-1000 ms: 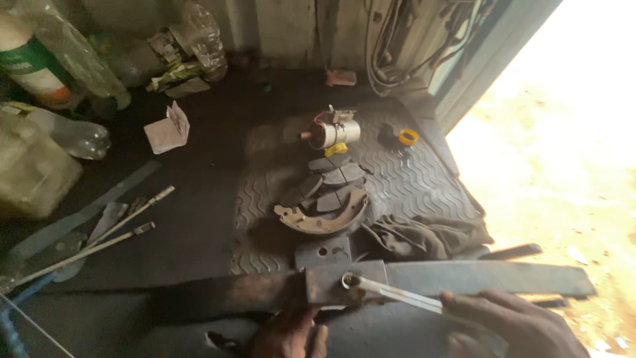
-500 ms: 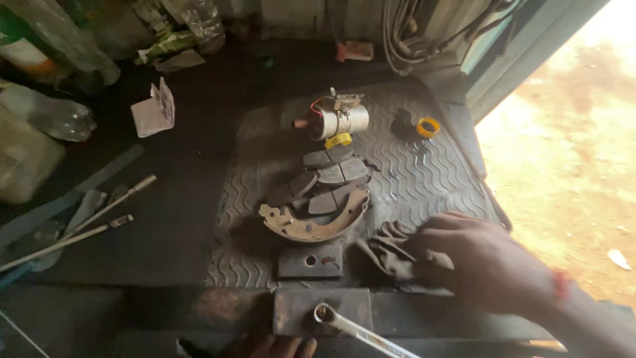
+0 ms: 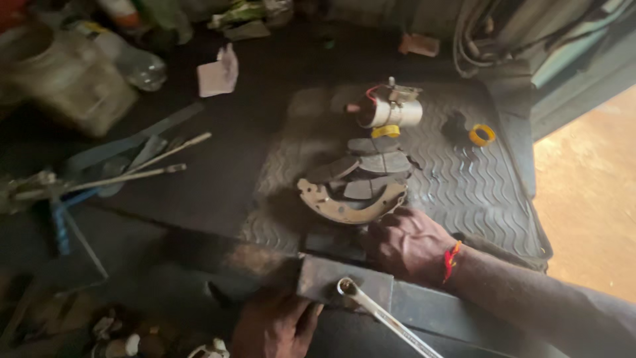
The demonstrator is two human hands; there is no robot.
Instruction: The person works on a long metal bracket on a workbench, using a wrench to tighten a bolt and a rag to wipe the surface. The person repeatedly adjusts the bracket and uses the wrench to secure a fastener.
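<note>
Dim and greasy, the vehicle floor [image 3: 218, 192] I look down on is dark, with a grey wavy-ribbed rubber mat [image 3: 464, 192] laid over its far right part and bright orange ground beyond the open edge. I take the rusty metal block [image 3: 331, 275] on the near sill as my landmark. A silver ring spanner [image 3: 387, 318] sits with its ring end on the block's near right corner and its shaft running away toward me and to the right. My right hand [image 3: 407, 244] rests just right of the block and slightly beyond it, knuckles up, fingers curled under and pressed down against a flat dark plate; what they close on is hidden, so I cannot tell whether they grip anything. A red thread band circles that wrist. My left hand [image 3: 275, 326] lies directly below the block, touching its near edge, fingers loosely bent; I cannot tell their grip either.

Beyond the block, on the mat, lies a curved brake shoe [image 3: 348, 204], with several dark brake pads [image 3: 374, 166] stacked just behind it. Farther on stands a white cylindrical coil [image 3: 391, 111], and to its right a yellow ring [image 3: 481, 134]. Well left of the block, long metal rods [image 3: 132, 169] lie on the floor; far beyond them sit a plastic jug [image 3: 66, 83] and a clear bottle [image 3: 136, 66].
</note>
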